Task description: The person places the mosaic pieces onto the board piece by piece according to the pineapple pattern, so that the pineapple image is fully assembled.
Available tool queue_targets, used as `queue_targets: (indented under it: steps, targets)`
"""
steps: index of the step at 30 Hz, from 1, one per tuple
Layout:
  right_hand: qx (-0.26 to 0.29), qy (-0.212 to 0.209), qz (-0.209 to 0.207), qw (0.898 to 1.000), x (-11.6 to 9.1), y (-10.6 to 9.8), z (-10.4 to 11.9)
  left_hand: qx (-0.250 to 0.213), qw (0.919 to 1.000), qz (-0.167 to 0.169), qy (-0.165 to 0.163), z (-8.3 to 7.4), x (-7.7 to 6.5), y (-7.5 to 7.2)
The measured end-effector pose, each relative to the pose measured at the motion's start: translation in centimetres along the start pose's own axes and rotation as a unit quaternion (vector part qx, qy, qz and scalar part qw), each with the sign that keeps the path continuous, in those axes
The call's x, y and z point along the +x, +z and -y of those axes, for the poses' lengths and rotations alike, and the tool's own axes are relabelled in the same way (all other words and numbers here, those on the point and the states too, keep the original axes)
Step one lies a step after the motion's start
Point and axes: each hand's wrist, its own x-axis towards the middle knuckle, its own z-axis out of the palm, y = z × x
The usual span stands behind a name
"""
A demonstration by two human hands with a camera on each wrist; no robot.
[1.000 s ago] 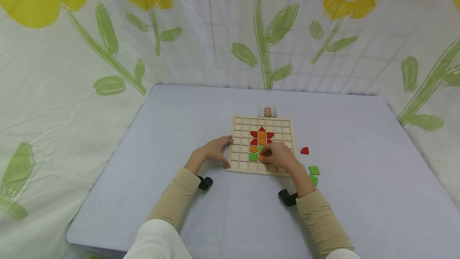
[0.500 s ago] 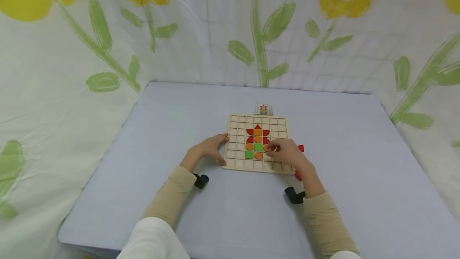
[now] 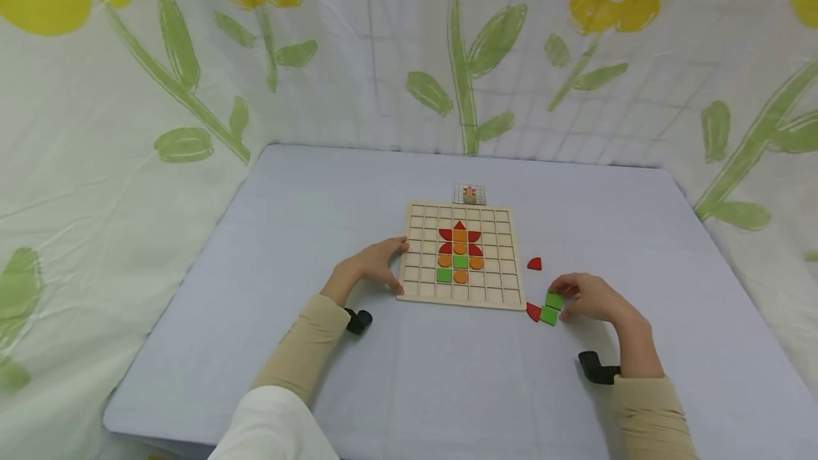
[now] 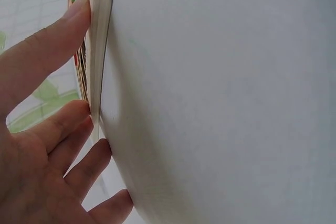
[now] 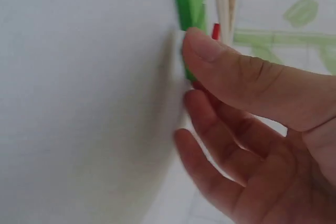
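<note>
A wooden grid board [image 3: 418, 286] lies on the table with red, orange and green pieces in its cells. My left hand [image 3: 373, 263] rests along the board's left edge, thumb near the front corner and fingers spread, as the left wrist view also shows. Right of the board, my right hand [image 3: 591, 298] pinches a green square [image 3: 554, 300] between thumb and fingertips. Touching it is another green square [image 3: 549, 316], beside a red quarter piece [image 3: 533, 311]. In the right wrist view the thumb [image 5: 210, 51] covers part of the green tile. An orange circle [image 3: 476, 263] sits in a right-hand cell.
Behind the board lies a small pattern card [image 3: 469, 194] with a flower figure on a grid. Another red quarter piece [image 3: 535, 263] lies right of the board. The table [image 3: 307, 204] has a pale cloth, and a flower-printed curtain [image 3: 358, 91] hangs behind.
My right hand has set the orange circle in a cell right of the central green square, then moved off the board rightward to the loose green squares. The left hand stays at the board's edge.
</note>
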Motion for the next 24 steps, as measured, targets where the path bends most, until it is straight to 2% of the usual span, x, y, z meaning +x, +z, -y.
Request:
queue_targets:
  steps: [5,13,20,24]
  targets:
    - [0.003,0.003,-0.024,1.0,0.3,0.4,-0.1,-0.008,1.0,-0.001,0.002,0.2,-0.2,-0.1]
    - [-0.007,-0.004,-0.066,0.998,0.8,-0.3,0.5,-0.01,0.9999,-0.004,-0.006,-0.2,-0.2,0.1]
    - [0.015,-0.049,-0.089,0.995,2.9,0.6,2.3,-0.003,1.0,-0.002,-0.009,-0.2,-0.3,0.0]
    - [0.035,-0.055,-0.077,0.995,4.4,1.8,3.4,-0.004,1.0,-0.003,-0.005,-0.4,-0.4,0.1]
